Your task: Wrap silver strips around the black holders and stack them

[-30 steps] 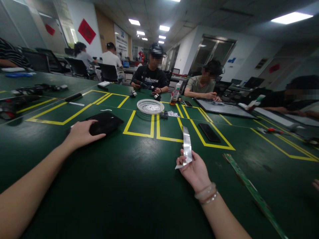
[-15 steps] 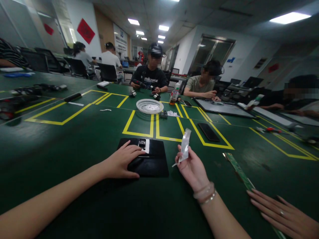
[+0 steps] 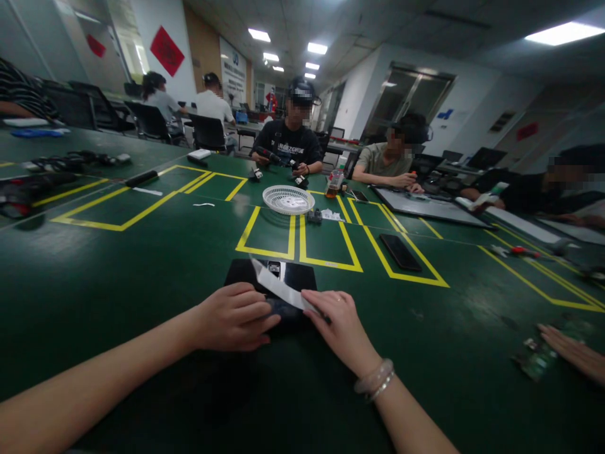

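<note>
A flat black panel lies on the green table in front of me, with a small silver-and-white fitting near its back edge. Between the thumb and fingers of my right hand is one end of a whitish, shiny plastic strip. It slants up and left across the panel. My left hand is curled closed beside the strip, over the panel's left part. Whatever its fingertips pinch is hidden from me. The two hands cover much of the panel's front.
Ahead stand a white plastic basket and a bottle. A black phone lies right of centre. At far right, another person's hand is by a green circuit board. Co-workers sit across the table. Yellow tape marks the tabletop.
My left hand has come off the panel and curled closed. My right hand has brought the strip left, over the panel. The neighbour's hand has moved, and a different green board shows there.
</note>
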A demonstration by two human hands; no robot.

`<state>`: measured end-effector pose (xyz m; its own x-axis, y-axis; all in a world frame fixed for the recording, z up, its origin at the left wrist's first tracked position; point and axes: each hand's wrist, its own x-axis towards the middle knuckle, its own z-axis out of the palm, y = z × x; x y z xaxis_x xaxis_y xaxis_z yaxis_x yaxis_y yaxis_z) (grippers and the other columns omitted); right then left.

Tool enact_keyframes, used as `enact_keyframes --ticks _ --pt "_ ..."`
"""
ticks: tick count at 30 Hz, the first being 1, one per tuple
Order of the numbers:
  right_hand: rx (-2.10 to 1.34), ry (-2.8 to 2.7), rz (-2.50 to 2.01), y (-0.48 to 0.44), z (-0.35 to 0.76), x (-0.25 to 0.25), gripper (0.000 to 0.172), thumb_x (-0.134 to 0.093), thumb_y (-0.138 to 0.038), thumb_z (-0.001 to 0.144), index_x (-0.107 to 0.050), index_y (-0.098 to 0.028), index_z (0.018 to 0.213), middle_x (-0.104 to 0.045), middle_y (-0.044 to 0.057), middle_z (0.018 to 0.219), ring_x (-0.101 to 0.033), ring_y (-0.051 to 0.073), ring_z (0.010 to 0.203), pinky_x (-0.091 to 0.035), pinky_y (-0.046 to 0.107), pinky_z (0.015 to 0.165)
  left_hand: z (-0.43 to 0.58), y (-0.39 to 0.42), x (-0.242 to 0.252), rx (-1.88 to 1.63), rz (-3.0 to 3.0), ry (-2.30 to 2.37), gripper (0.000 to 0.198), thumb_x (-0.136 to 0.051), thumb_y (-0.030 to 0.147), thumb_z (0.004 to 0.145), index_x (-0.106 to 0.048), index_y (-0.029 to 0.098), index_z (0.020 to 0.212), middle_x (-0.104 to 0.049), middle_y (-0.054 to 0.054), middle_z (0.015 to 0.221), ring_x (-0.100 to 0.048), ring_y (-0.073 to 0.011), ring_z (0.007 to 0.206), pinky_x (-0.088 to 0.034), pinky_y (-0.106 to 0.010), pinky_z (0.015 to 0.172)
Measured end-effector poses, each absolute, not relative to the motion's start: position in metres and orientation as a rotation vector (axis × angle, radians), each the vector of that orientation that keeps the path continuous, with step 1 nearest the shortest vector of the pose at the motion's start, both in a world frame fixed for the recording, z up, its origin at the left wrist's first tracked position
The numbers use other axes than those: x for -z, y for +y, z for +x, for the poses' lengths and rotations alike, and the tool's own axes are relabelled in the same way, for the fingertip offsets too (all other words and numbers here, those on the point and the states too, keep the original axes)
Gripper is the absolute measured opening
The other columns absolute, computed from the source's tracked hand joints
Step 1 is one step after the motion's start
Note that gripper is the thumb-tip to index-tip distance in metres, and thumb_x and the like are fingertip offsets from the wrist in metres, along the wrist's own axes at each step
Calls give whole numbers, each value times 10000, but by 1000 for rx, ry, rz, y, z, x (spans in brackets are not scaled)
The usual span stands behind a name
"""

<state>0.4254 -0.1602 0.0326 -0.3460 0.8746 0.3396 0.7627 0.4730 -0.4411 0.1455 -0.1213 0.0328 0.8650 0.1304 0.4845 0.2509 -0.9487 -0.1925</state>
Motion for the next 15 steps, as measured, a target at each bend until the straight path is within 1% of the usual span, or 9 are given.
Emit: enact_keyframes --ticks 2,4,7,11,15 --pt "-196 -2315 -1364 -162 422 -33 301 -551 -294 968 -625 -311 1259 -697 50 1238 -618 239 1094 -384 472 957 147 -120 -31 617 -2784 -348 193 -569 236 1008 -624 189 1186 -624 -73 1057 -603 -243 964 -480 -382 901" --pt "-134 -2391 -1374 -163 419 -33 287 -542 -268 971 -638 -318 1236 -692 44 1238 -603 238 1100 -385 470 950 150 -116 -28 543 -2818 -420 203 -657 214 951 -641 166 1148 -611 -84 1129 -589 -265 1023 -470 -397 917" --pt "-48 -2444 -1397 -164 419 -32 281 -528 -220 970 -670 -336 1183 -669 40 1261 -572 247 1142 -381 483 972 153 -110 -23 474 -2917 -487 289 -754 252 890 -654 144 1139 -604 -92 1194 -572 -283 1081 -456 -403 938" --pt "25 -2463 -1433 -166 419 -34 270 -536 -232 962 -681 -340 1163 -650 54 1262 -549 261 1177 -352 526 1030 154 -109 -20 401 -2990 -529 360 -793 292 869 -658 139 1165 -630 -83 1168 -591 -267 1049 -461 -387 909" --pt "73 -2471 -1434 -170 416 -37 280 -547 -252 955 -656 -330 1202 -631 67 1284 -524 276 1223 -309 564 1078 155 -111 -20 380 -2971 -557 316 -780 282 876 -669 144 1137 -640 -81 1147 -607 -260 1010 -454 -385 896"
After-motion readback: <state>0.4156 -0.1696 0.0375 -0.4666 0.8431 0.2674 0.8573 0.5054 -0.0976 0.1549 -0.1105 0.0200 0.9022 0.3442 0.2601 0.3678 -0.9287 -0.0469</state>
